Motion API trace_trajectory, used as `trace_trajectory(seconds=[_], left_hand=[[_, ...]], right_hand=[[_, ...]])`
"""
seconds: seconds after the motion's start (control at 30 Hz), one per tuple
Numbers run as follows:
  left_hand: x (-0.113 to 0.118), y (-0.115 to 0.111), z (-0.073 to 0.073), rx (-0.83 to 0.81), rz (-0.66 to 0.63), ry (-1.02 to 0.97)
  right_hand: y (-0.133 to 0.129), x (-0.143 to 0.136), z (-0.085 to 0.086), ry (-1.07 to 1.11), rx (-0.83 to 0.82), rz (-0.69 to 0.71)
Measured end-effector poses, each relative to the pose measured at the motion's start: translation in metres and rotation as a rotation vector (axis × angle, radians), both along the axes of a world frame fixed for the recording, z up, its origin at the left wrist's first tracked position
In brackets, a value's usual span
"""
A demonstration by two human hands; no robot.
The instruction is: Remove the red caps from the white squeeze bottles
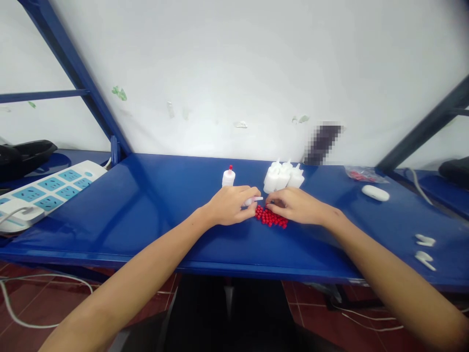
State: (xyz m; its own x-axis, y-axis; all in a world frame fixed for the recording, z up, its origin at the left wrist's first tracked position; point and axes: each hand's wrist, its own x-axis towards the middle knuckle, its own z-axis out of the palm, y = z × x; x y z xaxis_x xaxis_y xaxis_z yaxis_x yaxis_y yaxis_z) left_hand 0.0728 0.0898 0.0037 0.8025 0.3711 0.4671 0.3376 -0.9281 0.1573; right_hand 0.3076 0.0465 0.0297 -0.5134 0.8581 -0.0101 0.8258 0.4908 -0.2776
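In my left hand (234, 205) is a white squeeze bottle (251, 201), lying on its side with the bare nozzle pointing right. The fingers cover most of its body. Facing that nozzle, my right hand (293, 204) has its fingertips closed around a small red cap, mostly hidden. Beneath the right fingers lies a spread of loose red caps (271, 218) on the blue table (176, 195). Just behind the left hand stands a white bottle (228, 177) wearing a red cap. Past the right hand a cluster of several white bottles (281, 177) stands upright with uncapped nozzles.
On the left lies a large power strip (54, 188) with a plug in it. To the right are a white earbud case (375, 192), two white earbuds (425, 249) and a clear bag (364, 174) with red pieces. Blue frame posts (84, 78) rise at the back.
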Motion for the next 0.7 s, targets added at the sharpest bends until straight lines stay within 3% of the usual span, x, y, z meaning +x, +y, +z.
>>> trace_trajectory(seconds=[0.53, 0.7], left_hand=[[0.0016, -0.0041, 0.0028, -0.060, 0.024, 0.015], [0.0026, -0.0022, -0.0004, -0.075, 0.033, 0.024]], right_hand=[[-0.0007, -0.0029, -0.0037, -0.013, 0.030, 0.039], [-0.0031, -0.0016, -0.0048, 0.086, 0.132, 0.080]])
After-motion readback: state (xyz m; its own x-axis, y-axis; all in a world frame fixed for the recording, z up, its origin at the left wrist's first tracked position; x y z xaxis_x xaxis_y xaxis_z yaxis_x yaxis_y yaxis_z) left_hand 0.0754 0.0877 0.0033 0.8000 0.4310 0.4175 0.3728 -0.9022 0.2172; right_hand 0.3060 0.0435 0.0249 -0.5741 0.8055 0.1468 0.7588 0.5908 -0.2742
